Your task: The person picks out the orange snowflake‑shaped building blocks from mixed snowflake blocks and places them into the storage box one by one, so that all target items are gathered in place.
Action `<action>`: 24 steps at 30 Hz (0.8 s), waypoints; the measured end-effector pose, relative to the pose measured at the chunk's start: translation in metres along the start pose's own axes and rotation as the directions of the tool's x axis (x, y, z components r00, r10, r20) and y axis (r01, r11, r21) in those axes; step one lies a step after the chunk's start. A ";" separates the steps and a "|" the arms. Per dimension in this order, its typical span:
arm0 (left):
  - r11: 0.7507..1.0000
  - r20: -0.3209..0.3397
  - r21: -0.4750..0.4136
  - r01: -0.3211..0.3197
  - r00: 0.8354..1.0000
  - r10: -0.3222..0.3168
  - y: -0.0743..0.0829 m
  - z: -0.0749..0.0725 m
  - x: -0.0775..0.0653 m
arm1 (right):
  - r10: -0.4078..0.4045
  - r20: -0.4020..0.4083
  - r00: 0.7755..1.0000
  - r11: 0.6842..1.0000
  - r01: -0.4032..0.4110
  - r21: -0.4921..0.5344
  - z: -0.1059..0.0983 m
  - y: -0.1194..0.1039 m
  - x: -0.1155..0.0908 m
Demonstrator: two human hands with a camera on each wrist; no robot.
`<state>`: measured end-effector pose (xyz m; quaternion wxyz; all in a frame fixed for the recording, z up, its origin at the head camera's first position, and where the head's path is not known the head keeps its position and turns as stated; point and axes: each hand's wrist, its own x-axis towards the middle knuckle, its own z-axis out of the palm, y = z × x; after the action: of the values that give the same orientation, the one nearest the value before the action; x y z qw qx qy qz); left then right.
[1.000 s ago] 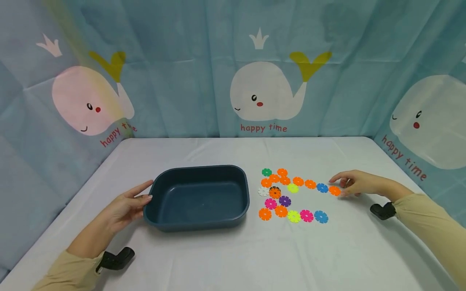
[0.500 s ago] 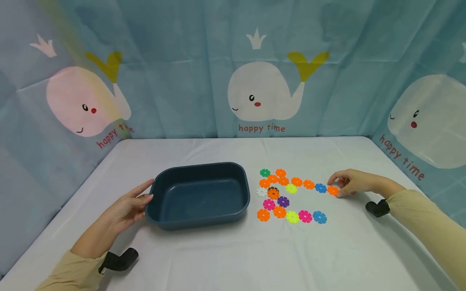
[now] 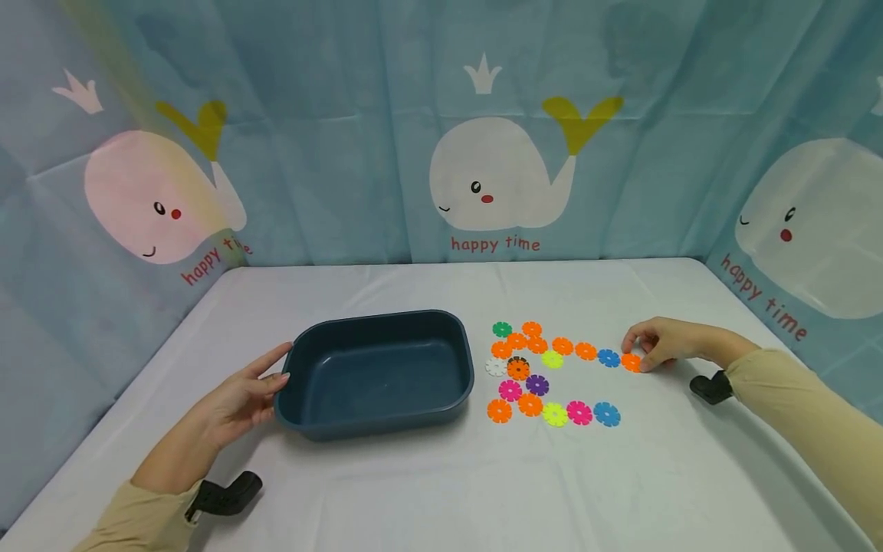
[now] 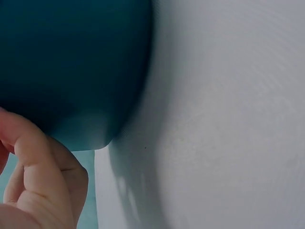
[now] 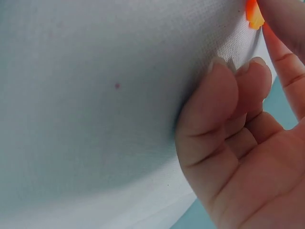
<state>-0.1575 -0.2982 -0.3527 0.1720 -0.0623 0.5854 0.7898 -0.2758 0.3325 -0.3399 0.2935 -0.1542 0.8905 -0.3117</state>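
Note:
My left hand (image 3: 237, 402) holds a dark blue plastic basin (image 3: 375, 422) at its left end, thumb at the rim and fingers along the outer wall. The left wrist view shows curled fingers against the basin's side (image 4: 76, 71). Over on the right, my right hand (image 3: 672, 341) has thumb and index finger on either side of an orange snowflake disc (image 3: 631, 363), the last in a row. Part of that orange disc (image 5: 255, 15) shows at the top of the right wrist view, beside the thumb; the other fingers curl over the cloth.
Beside the held disc lies a blue disc (image 3: 608, 358). Several more discs spread toward the basin, among them a green one (image 3: 502, 329), a purple one (image 3: 537, 385) and a front row ending in blue (image 3: 607, 414). White cloth (image 3: 441, 491) covers the table; printed curtains (image 3: 331, 184) enclose it.
My right thumb and index finger have drawn in on the orange disc at the row's end. The left hand stays at the basin, and the view has shifted slightly.

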 end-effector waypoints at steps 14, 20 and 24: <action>0.999 0.002 -0.025 0.021 1.000 -0.021 0.001 -0.001 -0.001 | 0.038 -0.066 0.997 0.993 -0.045 -0.106 0.006 -0.007 -0.002; 0.998 0.011 -0.045 0.053 0.999 -0.052 0.002 0.000 -0.002 | 0.088 -0.115 0.990 0.992 -0.097 -0.079 0.009 -0.012 -0.007; 0.998 0.020 -0.047 0.044 0.999 -0.043 0.003 0.000 -0.003 | 0.105 -0.116 0.988 0.994 -0.109 -0.026 0.009 -0.018 -0.011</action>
<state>-0.1560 -0.2993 -0.3495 0.1933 -0.0717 0.5633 0.8001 -0.2603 0.3196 -0.3288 0.2559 -0.0931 0.9177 -0.2892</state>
